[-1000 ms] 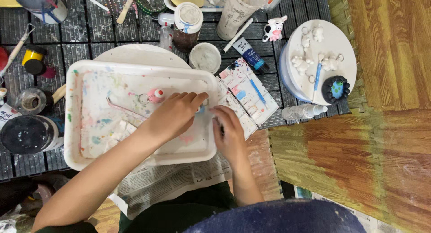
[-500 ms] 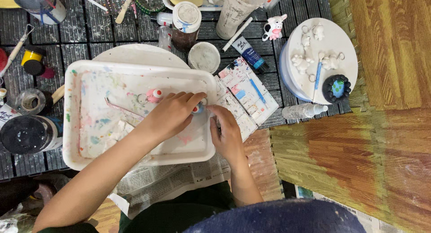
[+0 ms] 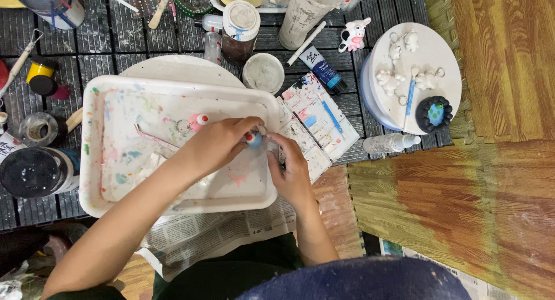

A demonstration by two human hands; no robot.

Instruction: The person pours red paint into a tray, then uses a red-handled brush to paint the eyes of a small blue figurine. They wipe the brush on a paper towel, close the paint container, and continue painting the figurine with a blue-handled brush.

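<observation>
My left hand [image 3: 217, 145] reaches over a white, paint-stained tray [image 3: 115, 97] and is closed on a small blue, red and white painted figure [image 3: 252, 139] near the tray's right rim. My right hand [image 3: 292, 174] comes in from below, and its fingertips pinch the same figure from the right. A small pink and red figure [image 3: 198, 121] lies in the tray just left of my left hand. A thin pinkish stick [image 3: 151, 137] rests on the tray floor.
A paint palette [image 3: 306, 103] with a blue brush lies right of the tray. Further right is a round white board [image 3: 445, 51] with white clay figures and a small squeeze bottle [image 3: 390, 143]. Jars, cups, a paint tube [image 3: 324, 69] and a cow figurine [image 3: 354, 35] stand behind. Newspaper [image 3: 231, 230] lies under the tray.
Both hands stay at the tray's right rim on the small figure, with only slight shifts of the fingers. Nothing else has moved.
</observation>
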